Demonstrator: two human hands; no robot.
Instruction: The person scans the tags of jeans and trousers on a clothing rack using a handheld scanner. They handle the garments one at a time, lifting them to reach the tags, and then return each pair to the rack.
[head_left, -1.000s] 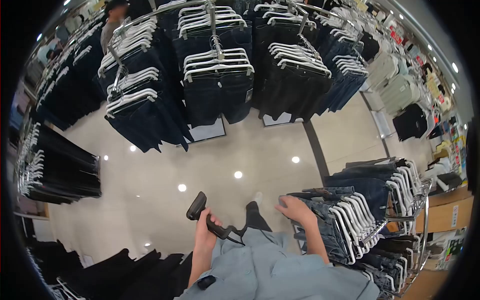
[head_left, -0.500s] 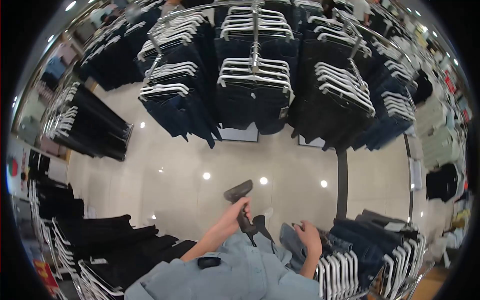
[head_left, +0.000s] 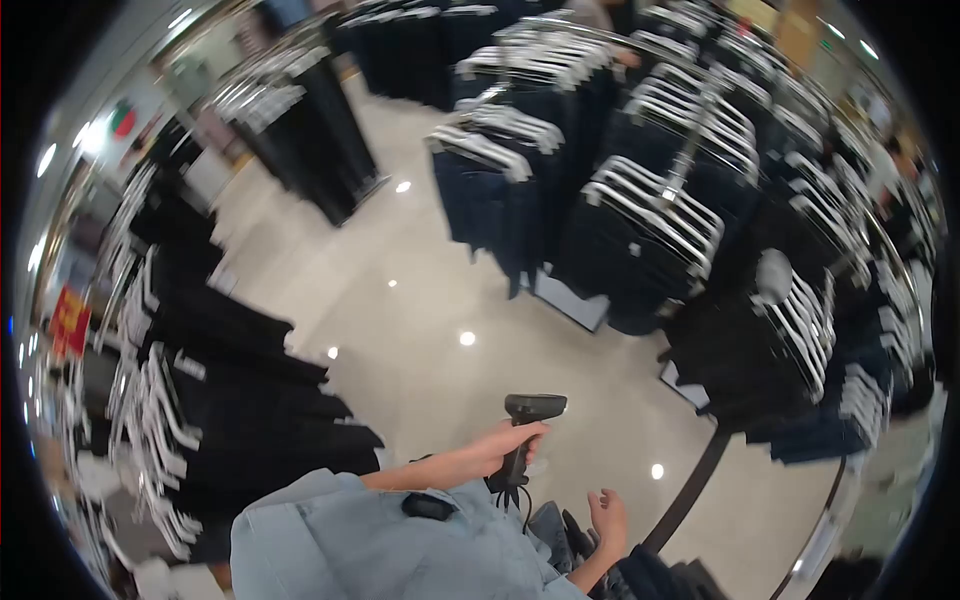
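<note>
My left hand (head_left: 516,445) is wrapped round the handle of a dark handheld scanner (head_left: 535,407), whose head points to the right. A dark cord hangs below the handle. My right hand (head_left: 607,517) is raised at the lower right, its fingers apart and nothing seen in them. Close beside and below it are dark and grey-blue garments (head_left: 650,578), partly hidden by my arm.
Black trousers on white hangers (head_left: 250,440) line the left side. Racks of dark trousers (head_left: 640,250) stand ahead and to the right, with another rack (head_left: 315,130) at the upper left. Pale tiled floor (head_left: 430,290) lies between them. Other people are partly visible far back.
The view has swung to the left, so the racks appear turned and shifted right. The scanner's head now points right. The right hand has come away from the hanging garments.
</note>
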